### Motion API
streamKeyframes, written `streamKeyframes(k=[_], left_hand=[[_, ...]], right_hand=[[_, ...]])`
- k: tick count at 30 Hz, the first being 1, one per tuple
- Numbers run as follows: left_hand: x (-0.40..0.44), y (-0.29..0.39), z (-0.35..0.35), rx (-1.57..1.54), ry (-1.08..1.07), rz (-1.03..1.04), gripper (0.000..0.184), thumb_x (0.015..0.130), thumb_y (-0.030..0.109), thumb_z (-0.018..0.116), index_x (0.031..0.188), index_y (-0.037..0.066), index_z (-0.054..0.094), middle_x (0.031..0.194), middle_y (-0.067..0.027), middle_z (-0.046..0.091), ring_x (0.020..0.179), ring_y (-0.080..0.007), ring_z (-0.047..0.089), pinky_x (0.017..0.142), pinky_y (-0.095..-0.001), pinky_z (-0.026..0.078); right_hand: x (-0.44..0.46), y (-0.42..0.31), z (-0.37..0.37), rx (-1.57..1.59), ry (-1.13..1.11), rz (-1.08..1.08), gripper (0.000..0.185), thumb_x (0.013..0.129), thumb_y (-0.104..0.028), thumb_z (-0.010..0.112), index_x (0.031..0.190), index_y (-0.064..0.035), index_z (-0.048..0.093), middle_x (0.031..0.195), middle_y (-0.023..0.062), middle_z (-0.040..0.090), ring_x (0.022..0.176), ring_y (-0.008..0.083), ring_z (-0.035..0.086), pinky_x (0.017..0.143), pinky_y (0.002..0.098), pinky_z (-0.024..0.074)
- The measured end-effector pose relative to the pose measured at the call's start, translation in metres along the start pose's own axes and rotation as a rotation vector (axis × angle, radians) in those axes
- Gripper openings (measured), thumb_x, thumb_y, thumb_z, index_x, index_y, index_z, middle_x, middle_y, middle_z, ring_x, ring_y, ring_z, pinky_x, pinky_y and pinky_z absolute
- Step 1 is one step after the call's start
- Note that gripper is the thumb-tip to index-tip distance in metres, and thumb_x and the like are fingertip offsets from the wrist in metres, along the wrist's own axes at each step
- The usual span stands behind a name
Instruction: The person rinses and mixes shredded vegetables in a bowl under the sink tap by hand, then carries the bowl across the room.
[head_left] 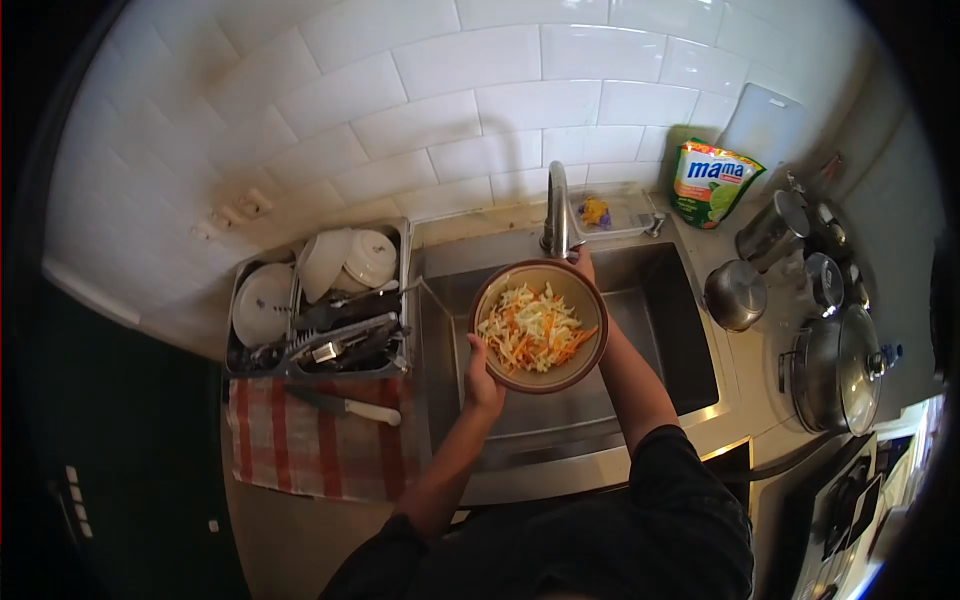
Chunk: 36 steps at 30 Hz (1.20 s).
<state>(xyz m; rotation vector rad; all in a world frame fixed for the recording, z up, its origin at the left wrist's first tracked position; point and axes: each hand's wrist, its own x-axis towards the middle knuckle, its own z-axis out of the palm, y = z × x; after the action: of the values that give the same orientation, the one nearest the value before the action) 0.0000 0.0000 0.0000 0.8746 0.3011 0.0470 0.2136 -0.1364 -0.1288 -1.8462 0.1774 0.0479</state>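
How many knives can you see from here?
1: a white-handled knife lying on the red-striped cloth, just in front of the dish rack. More may be hidden in the crowded rack.

A round, cream bowl with a dark reddish-brown rim [582, 292] was held by the left hand [483, 377] at its lower left edge, over the rectangular stainless-steel sink [515, 418]. Its open top faced the camera. Inside lay a loose heap of finely shredded vegetables [535, 325], pale yellow-white and orange strips mixed together, with part of the inner wall bare around them. Just beyond the bowl stood a curved, silvery metal faucet [558, 205], upright, with the right hand [586, 264] at its base.
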Motion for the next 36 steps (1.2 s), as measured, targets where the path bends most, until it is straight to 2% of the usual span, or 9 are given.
streamKeyframes(k=[2, 4, 6, 14, 17, 20, 23, 29, 36], left_hand=[[-0.017, 0.011, 0.003, 0.008, 0.062, -0.037, 0.067, 0.094, 0.053, 0.023, 0.139, 0.004, 0.021, 0.139, -0.0139, 0.032, 0.128, -0.0262, 0.036, 0.102, -0.0398, 0.037], [0.039, -0.009, 0.025, -0.053, -0.013, 0.072, 0.067, 0.094, 0.053, 0.023, 0.139, 0.003, 0.021, 0.138, -0.0143, 0.033, 0.127, -0.0258, 0.037, 0.101, -0.0397, 0.038], [0.019, -0.005, 0.02, -0.015, 0.04, 0.041, 0.067, 0.094, 0.053, 0.023, 0.139, 0.003, 0.021, 0.138, -0.0146, 0.033, 0.126, -0.0255, 0.037, 0.101, -0.0396, 0.038], [0.032, -0.006, 0.024, -0.036, 0.112, 0.026, 0.062, 0.096, 0.048, 0.027, 0.137, 0.002, 0.027, 0.136, -0.0157, 0.037, 0.125, -0.026, 0.04, 0.102, -0.0394, 0.036], [0.033, -0.003, 0.031, -0.054, 0.109, 0.043, 0.061, 0.096, 0.048, 0.027, 0.136, 0.002, 0.028, 0.136, -0.0158, 0.037, 0.125, -0.0263, 0.04, 0.101, -0.0396, 0.037], [0.037, -0.006, 0.023, -0.016, 0.03, 0.044, 0.069, 0.094, 0.055, 0.024, 0.139, 0.003, 0.021, 0.14, -0.0148, 0.031, 0.128, -0.025, 0.037, 0.102, -0.0392, 0.036], [0.039, -0.007, 0.027, -0.081, 0.078, 0.04, 0.06, 0.096, 0.047, 0.026, 0.136, 0.002, 0.028, 0.136, -0.0158, 0.037, 0.125, -0.0266, 0.04, 0.101, -0.0399, 0.037], [0.037, 0.0, 0.034, -0.038, 0.082, 0.012, 0.061, 0.096, 0.048, 0.027, 0.137, 0.003, 0.027, 0.136, -0.0164, 0.036, 0.125, -0.0268, 0.04, 0.101, -0.0404, 0.038], [0.039, 0.0, 0.034, -0.034, 0.064, -0.002, 0.061, 0.096, 0.048, 0.026, 0.136, 0.003, 0.027, 0.136, -0.016, 0.036, 0.125, -0.0265, 0.039, 0.101, -0.0405, 0.037]], right_hand=[[-0.029, -0.004, 0.006, 0.124, -0.038, 0.031, 0.037, 0.082, -0.026, 0.065, 0.107, -0.0035, 0.05, 0.094, 0.0199, 0.065, 0.085, 0.0286, 0.065, 0.073, 0.036, 0.0494], [0.037, -0.024, -0.018, 0.172, -0.096, -0.179, 0.034, 0.083, -0.024, 0.063, 0.105, -0.0028, 0.051, 0.091, 0.0182, 0.065, 0.082, 0.0271, 0.065, 0.07, 0.0351, 0.0494], [0.005, -0.015, -0.014, 0.238, -0.168, -0.197, 0.032, 0.083, -0.025, 0.063, 0.104, -0.0023, 0.051, 0.089, 0.0178, 0.065, 0.08, 0.0272, 0.064, 0.069, 0.0349, 0.0494], [-0.005, -0.024, -0.027, 0.022, -0.066, -0.462, 0.036, 0.081, -0.031, 0.064, 0.099, -0.0012, 0.055, 0.086, 0.0211, 0.064, 0.081, 0.0342, 0.064, 0.069, 0.0374, 0.0491], [0.002, -0.029, -0.032, -0.05, -0.073, -0.411, 0.038, 0.081, -0.034, 0.065, 0.097, -0.0006, 0.057, 0.086, 0.0218, 0.064, 0.082, 0.0354, 0.064, 0.07, 0.0378, 0.0491], [0.002, -0.033, -0.036, -0.11, -0.105, -0.348, 0.039, 0.081, -0.037, 0.064, 0.093, 0.0001, 0.059, 0.086, 0.0209, 0.065, 0.082, 0.0344, 0.064, 0.071, 0.038, 0.0491], [0.005, -0.031, -0.036, -0.074, -0.117, -0.324, 0.038, 0.082, -0.037, 0.063, 0.092, 0.0, 0.058, 0.083, 0.0205, 0.065, 0.081, 0.0342, 0.064, 0.07, 0.038, 0.049], [-0.004, -0.051, -0.041, -0.166, -0.117, -0.329, 0.039, 0.087, -0.039, 0.055, 0.089, -0.0002, 0.057, 0.081, 0.0219, 0.064, 0.08, 0.0368, 0.063, 0.068, 0.041, 0.0484], [0.023, -0.021, -0.026, 0.001, -0.126, -0.263, 0.032, 0.091, -0.032, 0.049, 0.089, -0.0014, 0.056, 0.077, 0.0241, 0.061, 0.077, 0.0418, 0.06, 0.063, 0.0438, 0.0473]])
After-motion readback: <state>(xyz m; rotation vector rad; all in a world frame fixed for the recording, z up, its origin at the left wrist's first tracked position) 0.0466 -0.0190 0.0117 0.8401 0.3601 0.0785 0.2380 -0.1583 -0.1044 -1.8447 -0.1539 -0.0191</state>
